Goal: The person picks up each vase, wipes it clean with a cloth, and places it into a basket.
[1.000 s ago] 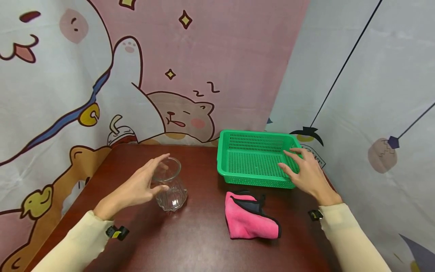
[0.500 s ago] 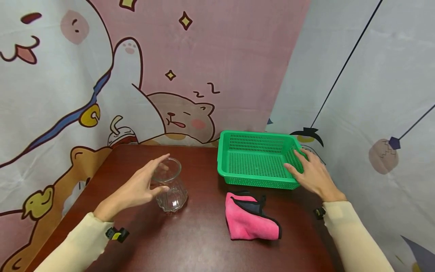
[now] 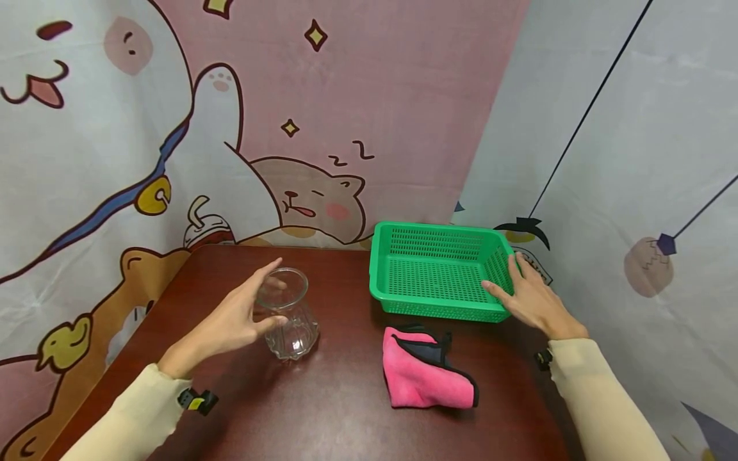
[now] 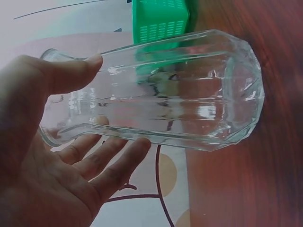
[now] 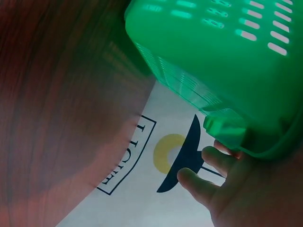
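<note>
A clear glass vase (image 3: 295, 336) with a flared rim and faceted sides stands upright on the left of the table. My left hand (image 3: 227, 323) curves loosely around its neck, thumb in front and fingers behind. In the left wrist view the thumb overlaps the glass vase (image 4: 199, 104); firm contact cannot be told. A green perforated plastic basket (image 3: 441, 308) sits at the back right. Over its right rim lies my right hand (image 3: 539, 304), thumb toward the inside. In the right wrist view, extended fingers (image 5: 196, 182) show outside the basket (image 5: 203, 52).
A folded pink cloth item (image 3: 426, 378) with black edging lies in front of the basket on the dark red wooden table (image 3: 340, 397). Cartoon-printed curtains (image 3: 375, 83) hang close behind the table and along both sides.
My right hand has moved right, from above the basket's inside to its right rim. The left hand, vase and pink cloth item stay nearly where they were.
</note>
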`<state>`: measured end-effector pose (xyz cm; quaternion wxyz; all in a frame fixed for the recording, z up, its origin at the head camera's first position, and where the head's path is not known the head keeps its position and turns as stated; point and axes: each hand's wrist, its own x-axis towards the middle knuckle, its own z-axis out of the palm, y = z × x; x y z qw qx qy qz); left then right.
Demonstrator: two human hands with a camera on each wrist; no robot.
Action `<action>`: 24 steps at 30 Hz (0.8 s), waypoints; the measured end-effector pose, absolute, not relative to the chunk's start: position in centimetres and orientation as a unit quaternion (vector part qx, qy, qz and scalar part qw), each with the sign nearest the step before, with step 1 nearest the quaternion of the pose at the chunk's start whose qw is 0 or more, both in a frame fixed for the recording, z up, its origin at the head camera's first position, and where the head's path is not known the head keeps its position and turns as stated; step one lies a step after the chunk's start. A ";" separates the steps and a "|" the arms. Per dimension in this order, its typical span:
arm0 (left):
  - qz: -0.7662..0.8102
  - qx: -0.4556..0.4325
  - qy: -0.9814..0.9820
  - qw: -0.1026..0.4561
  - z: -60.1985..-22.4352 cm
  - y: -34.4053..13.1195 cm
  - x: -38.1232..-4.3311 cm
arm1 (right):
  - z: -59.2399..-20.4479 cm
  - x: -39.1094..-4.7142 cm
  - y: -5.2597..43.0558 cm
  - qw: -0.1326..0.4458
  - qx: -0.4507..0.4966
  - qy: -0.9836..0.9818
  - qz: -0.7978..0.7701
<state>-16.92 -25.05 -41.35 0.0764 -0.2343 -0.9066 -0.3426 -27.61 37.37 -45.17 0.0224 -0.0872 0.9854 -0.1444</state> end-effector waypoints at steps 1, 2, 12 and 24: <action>-0.344 -0.231 -0.907 0.078 -41.5 -25.1 -16.9 | -45.2 -27.6 37.4 0.024 -0.087 0.985 -0.145; -0.346 -0.228 -0.907 0.079 -41.6 -25.2 -16.9 | -45.2 -27.6 37.4 0.025 -0.086 0.985 -0.145; -0.352 -0.164 -0.920 0.055 -43.5 -25.8 -16.3 | -44.7 -27.9 37.8 0.023 -0.099 0.988 -0.117; -0.367 -0.143 -0.918 0.055 -45.0 -25.0 -15.7 | -45.0 -27.7 38.0 -0.014 -0.108 0.988 -0.111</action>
